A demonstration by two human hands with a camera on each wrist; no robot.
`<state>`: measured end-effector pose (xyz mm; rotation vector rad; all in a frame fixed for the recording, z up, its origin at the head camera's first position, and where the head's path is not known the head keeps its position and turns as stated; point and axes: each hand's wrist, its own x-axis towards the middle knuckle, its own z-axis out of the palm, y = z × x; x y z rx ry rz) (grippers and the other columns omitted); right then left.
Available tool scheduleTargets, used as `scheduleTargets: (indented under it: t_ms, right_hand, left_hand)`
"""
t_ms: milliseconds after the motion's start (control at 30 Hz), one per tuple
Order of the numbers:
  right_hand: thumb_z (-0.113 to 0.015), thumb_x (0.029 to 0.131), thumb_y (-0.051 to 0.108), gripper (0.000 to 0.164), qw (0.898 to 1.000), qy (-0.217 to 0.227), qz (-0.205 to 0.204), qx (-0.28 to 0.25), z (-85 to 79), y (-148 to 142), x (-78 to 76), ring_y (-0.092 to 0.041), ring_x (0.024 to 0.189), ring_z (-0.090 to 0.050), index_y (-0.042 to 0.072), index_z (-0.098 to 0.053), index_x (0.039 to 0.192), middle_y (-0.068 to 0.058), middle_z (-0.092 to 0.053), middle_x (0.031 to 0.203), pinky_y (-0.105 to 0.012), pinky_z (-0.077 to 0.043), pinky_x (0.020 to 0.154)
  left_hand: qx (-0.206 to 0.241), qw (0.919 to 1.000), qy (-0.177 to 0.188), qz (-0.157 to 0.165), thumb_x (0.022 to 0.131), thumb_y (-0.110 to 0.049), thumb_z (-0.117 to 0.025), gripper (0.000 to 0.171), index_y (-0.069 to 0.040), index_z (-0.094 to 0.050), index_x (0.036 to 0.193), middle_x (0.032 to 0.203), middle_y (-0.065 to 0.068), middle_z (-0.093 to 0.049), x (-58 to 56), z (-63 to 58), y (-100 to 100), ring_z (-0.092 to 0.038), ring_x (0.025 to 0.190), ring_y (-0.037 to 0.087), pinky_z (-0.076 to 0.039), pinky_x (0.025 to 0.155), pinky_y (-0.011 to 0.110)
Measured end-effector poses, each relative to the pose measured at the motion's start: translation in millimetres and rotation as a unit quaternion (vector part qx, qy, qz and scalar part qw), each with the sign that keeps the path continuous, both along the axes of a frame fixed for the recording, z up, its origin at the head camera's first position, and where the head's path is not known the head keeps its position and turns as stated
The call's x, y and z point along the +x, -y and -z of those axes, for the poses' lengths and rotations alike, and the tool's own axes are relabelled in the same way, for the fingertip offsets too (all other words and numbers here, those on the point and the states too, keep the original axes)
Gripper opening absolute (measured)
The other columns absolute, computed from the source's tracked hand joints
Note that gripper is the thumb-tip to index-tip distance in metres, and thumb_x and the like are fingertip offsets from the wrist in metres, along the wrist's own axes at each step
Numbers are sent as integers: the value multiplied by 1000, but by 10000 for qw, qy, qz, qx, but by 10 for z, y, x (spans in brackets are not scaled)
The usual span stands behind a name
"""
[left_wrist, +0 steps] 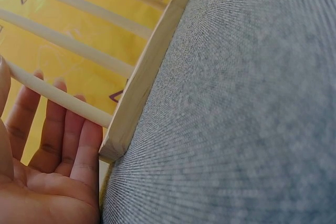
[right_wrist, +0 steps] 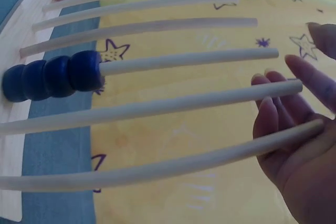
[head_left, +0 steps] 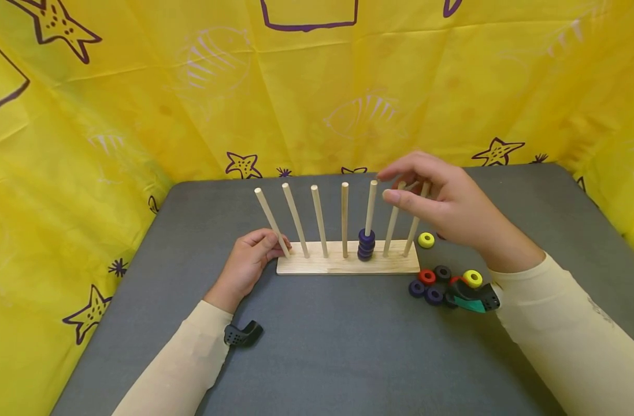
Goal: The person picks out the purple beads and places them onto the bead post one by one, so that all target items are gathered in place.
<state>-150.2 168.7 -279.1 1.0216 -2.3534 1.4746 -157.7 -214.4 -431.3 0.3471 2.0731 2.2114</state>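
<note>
A wooden peg rack (head_left: 327, 266), a flat board with several upright pegs, stands on the table. Several dark blue rings (head_left: 366, 245) are stacked at the foot of the third peg from the right; the right wrist view shows these blue rings (right_wrist: 55, 76) side on. At the rack's left end, my left hand (head_left: 251, 260) holds the outermost peg (left_wrist: 63, 98), thumb in front and fingers behind it. My right hand (head_left: 441, 196) hovers at the tops of the right-hand pegs, thumb and forefinger spread apart beside the ring peg's tip, nothing between them.
Loose rings lie to the right of the rack, including a yellow ring (head_left: 426, 240), a red ring (head_left: 427, 277) and a blue ring (head_left: 416, 288). My right forearm partly covers the group. The grey tabletop (head_left: 317, 346) meets a yellow printed cloth (head_left: 296, 86) behind.
</note>
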Motion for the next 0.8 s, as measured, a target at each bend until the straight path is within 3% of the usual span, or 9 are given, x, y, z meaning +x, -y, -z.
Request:
scheduleTargets:
  t_ms: [167,367,600,800]
  right_hand:
    - [-63,110,3,25,9984,436,-188,-321,52,-85,16,-29,101,-64,5,-73,133,-8,-71,123,-29,-53,81]
    - [-46,117,7,33,9850,732,-1031,-1178,116,-183,-5,-37,110,-59,-4,-66,141,-25,-67,127,-34,-53,92]
    - [-37,121,30,50,9586,940,-1796,-2000,231,-282,-38,-37,113,-59,-7,-60,148,-25,-64,130,-40,-48,103]
    - [-29,122,28,54,9546,923,-1857,-2141,328,-405,-25,-38,124,-60,-10,-53,152,-27,-63,135,-41,-47,107]
  left_hand:
    - [17,10000,-27,15,115,-18,-60,38,20,-64,114,113,18,-73,-4,3,-1,-70,107,27,-59,95,38]
    - [4,10000,-37,15,115,-18,-60,39,21,-64,115,113,19,-72,-7,13,0,-71,106,26,-60,95,37]
    - [-5,10000,-37,21,115,-19,-60,40,21,-64,116,112,16,-74,-5,16,-2,-71,105,25,-60,94,37]
    - [40,10000,-50,25,115,-17,-60,40,22,-63,115,111,15,-74,-3,8,-5,-71,105,25,-60,94,37]
